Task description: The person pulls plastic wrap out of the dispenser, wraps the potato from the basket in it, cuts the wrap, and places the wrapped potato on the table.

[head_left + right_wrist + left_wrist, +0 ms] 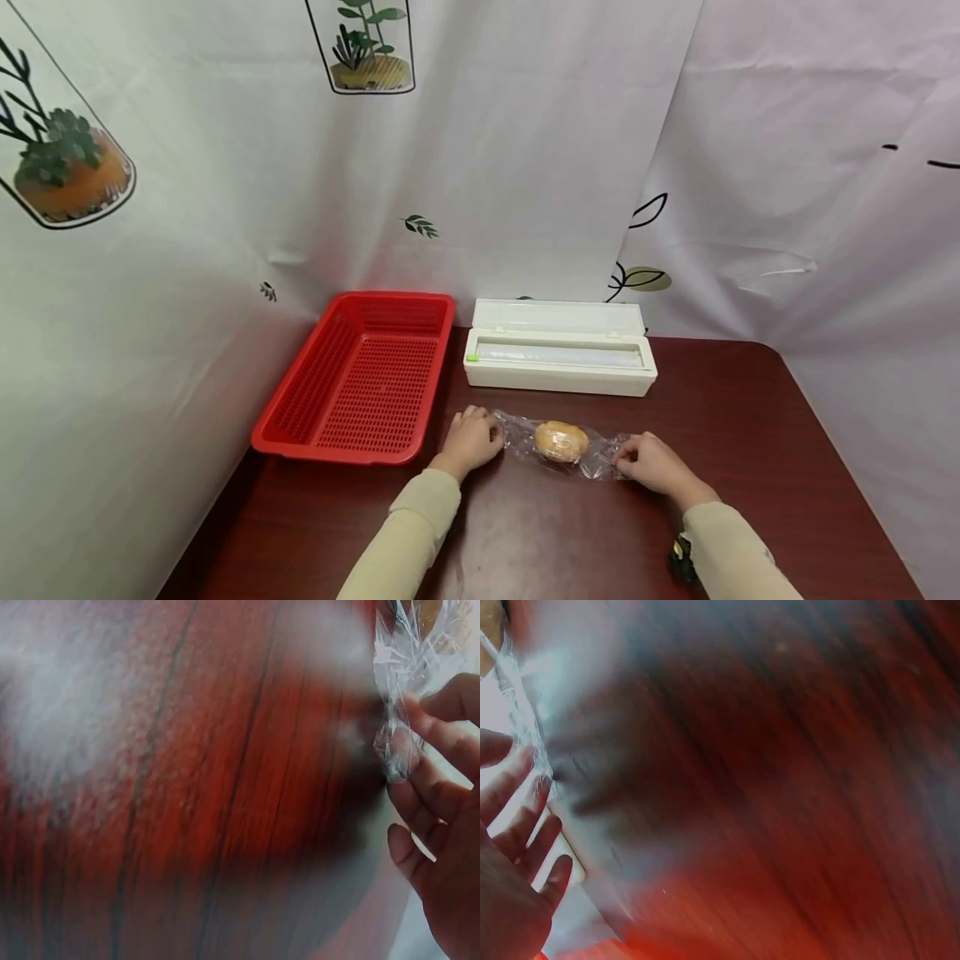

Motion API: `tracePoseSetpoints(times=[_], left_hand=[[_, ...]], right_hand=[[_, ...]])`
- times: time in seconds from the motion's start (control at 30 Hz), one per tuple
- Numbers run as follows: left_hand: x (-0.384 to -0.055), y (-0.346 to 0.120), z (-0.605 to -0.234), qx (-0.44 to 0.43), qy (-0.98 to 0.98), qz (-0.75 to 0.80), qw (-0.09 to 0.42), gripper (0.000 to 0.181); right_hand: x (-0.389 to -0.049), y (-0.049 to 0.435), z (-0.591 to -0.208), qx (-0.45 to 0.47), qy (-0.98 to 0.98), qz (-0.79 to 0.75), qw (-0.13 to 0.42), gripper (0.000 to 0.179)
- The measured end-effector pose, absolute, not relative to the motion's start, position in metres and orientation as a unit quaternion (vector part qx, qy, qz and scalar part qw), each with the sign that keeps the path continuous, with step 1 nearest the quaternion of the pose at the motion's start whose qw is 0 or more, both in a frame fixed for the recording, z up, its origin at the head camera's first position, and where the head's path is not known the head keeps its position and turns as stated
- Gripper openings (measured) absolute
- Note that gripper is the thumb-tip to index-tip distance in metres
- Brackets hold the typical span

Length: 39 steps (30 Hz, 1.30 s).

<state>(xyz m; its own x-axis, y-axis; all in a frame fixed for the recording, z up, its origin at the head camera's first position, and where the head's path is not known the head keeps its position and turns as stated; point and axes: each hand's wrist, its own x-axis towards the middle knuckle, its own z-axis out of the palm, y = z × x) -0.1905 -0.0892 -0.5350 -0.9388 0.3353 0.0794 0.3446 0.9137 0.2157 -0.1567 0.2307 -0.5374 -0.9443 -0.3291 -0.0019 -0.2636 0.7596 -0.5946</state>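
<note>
A golden-brown bread roll (561,442) lies wrapped in clear plastic wrap (597,457) on the dark red table, and the film stretches out to both sides of it. At the left end of the film is my left hand (472,439), its thumb and fingertips pinching the gathered wrap (526,720). On the opposite side, my right hand (652,463) pinches the other end between thumb and fingers. Crinkled wrap (396,742) bunches at those fingertips in the right wrist view. Both wrist views show only a sliver of the roll at their top corners.
Behind the roll stands a white cling film dispenser (562,383), lid raised, with a roll of film inside and a green slider at its left. A red perforated basket (267,442) sits at the left. A dark object (681,560) shows beside the right sleeve. Patterned curtains surround the table.
</note>
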Motion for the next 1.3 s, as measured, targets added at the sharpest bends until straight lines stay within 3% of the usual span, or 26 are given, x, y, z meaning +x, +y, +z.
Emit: tracePoseSetpoints(times=[0.17, 0.37, 0.47, 0.57, 0.63, 0.73, 0.83, 0.97, 1.07, 1.2, 1.3], left_hand=[[-0.192, -0.084, -0.534, -0.134, -0.982, -0.133, -0.001, 0.014], [-0.191, -0.081, -0.534, -0.091, -0.978, -0.187, -0.014, 0.02], [-0.192, -0.084, -0.536, -0.085, -0.968, -0.236, 0.012, 0.033], [-0.196, -0.089, -0.539, -0.123, -0.957, -0.262, 0.029, 0.049], [-0.198, -0.093, -0.54, -0.169, -0.952, -0.252, 0.033, 0.046], [-0.197, -0.099, -0.539, -0.226, -0.946, -0.229, 0.032, 0.025], [-0.197, -0.103, -0.539, -0.231, -0.944, -0.233, 0.039, 0.011], [-0.201, -0.102, -0.538, -0.171, -0.929, -0.329, 0.017, 0.007], [-0.206, -0.098, -0.535, -0.074, -0.887, -0.454, -0.023, 0.012], [-0.213, -0.089, -0.531, 0.041, -0.802, -0.594, -0.043, 0.021], [-0.217, -0.083, -0.526, 0.05, -0.766, -0.64, -0.044, 0.03]], right_hand=[[-0.159, 0.225, -0.539, -0.102, 0.942, -0.309, 0.083, 0.019], [-0.158, 0.228, -0.541, -0.038, 0.959, -0.278, 0.047, 0.034], [-0.155, 0.233, -0.544, -0.021, 0.959, -0.282, 0.024, 0.051], [-0.155, 0.237, -0.545, -0.064, 0.955, -0.289, 0.009, 0.06], [-0.155, 0.239, -0.544, -0.103, 0.948, -0.301, 0.005, 0.053], [-0.154, 0.242, -0.542, -0.127, 0.934, -0.333, 0.025, 0.029], [-0.151, 0.247, -0.541, -0.125, 0.924, -0.36, 0.043, 0.021], [-0.15, 0.251, -0.54, -0.111, 0.916, -0.383, 0.037, 0.02], [-0.148, 0.251, -0.538, -0.11, 0.905, -0.409, 0.038, 0.018], [-0.139, 0.245, -0.536, -0.13, 0.875, -0.461, 0.073, 0.02], [-0.129, 0.238, -0.533, -0.153, 0.853, -0.489, 0.098, 0.028]])
